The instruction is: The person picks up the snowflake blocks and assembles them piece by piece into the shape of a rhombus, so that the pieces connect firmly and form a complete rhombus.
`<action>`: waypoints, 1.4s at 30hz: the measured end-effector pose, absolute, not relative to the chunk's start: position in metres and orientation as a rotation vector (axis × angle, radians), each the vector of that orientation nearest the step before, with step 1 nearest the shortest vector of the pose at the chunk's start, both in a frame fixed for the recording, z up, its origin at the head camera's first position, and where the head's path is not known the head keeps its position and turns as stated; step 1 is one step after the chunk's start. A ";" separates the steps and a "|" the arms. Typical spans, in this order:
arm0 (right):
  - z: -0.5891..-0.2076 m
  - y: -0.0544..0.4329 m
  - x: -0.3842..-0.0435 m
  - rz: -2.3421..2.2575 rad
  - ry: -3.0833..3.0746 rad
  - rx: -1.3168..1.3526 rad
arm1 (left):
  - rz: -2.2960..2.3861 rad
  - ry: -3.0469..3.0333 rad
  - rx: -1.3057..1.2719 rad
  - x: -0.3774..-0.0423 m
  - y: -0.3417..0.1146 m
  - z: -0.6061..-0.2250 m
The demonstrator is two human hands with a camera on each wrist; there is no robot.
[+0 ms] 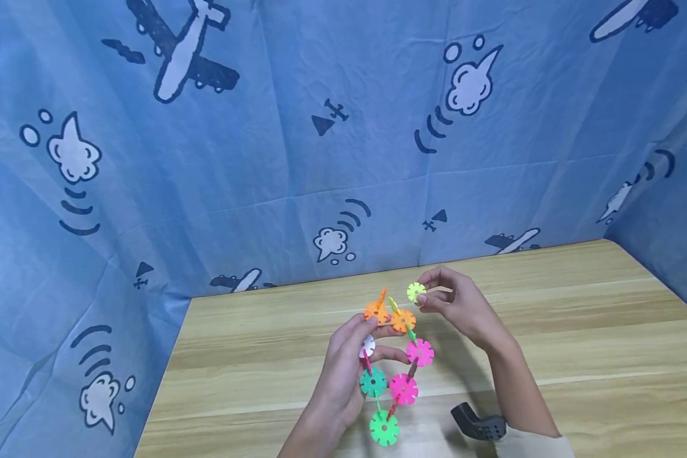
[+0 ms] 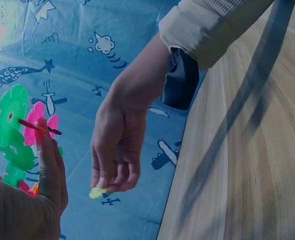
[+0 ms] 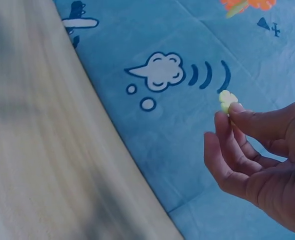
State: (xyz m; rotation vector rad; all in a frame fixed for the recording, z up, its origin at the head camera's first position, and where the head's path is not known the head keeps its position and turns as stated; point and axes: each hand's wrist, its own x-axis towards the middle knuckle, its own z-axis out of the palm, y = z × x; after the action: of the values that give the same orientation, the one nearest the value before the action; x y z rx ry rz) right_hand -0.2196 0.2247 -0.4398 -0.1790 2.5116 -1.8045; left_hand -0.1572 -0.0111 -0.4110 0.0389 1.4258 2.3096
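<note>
A chain of notched plastic snowflake discs [image 1: 403, 389] in pink, green, orange, white and yellow is bent into a loop, open at the top. My left hand [image 1: 340, 366] holds it from the left side, thumb at an orange disc [image 1: 374, 312] and fingers reaching behind the chain. The lowest piece is a bright green disc [image 1: 384, 429]. Up and to the right, my right hand [image 1: 460, 305] pinches a loose pale yellow disc [image 3: 227, 101] between thumb and index finger. That disc is apart from the chain, close to its yellow end piece [image 1: 394, 306].
Both hands are above a wooden table [image 1: 246, 356]. Blue fabric [image 1: 286, 159] printed with planes and clouds hangs behind it and along both sides. A black device [image 1: 478, 423] is worn at the right wrist, beside a pale sleeve [image 1: 532, 443].
</note>
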 end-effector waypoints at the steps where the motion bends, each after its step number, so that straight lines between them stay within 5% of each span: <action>1: -0.438 0.224 -0.219 -1.821 2.500 -0.184 | 2.312 1.421 0.034 -0.157 -0.011 -0.411; 42: -0.413 0.206 -0.205 -1.907 2.504 -0.328 | 2.262 1.436 0.047 -0.155 -0.009 -0.413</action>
State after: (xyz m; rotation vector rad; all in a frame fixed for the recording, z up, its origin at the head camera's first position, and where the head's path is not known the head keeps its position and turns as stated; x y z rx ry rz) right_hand -0.2051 0.2057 -0.4129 -0.3276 2.5038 -1.9067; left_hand -0.1552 -0.0086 -0.4126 0.0466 1.4356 2.2624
